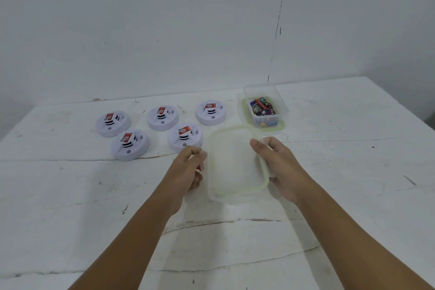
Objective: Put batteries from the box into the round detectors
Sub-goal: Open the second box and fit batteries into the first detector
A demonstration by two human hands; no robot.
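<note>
head | right hand (281, 167) grasps lid (236, 165) edge, left hand (188, 168) pinches opposite rim: lid off, likely for access | box (264, 107) of batteries (262, 107) open at 1 o'clock | detectors (162, 117) at 11 o'clock, unfilled

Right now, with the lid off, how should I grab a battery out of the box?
Come straight down through the open top of the box: its clear walls block any side approach. Pinch one battery lying uppermost in the batteries pile across its round body with the fingers.
</note>
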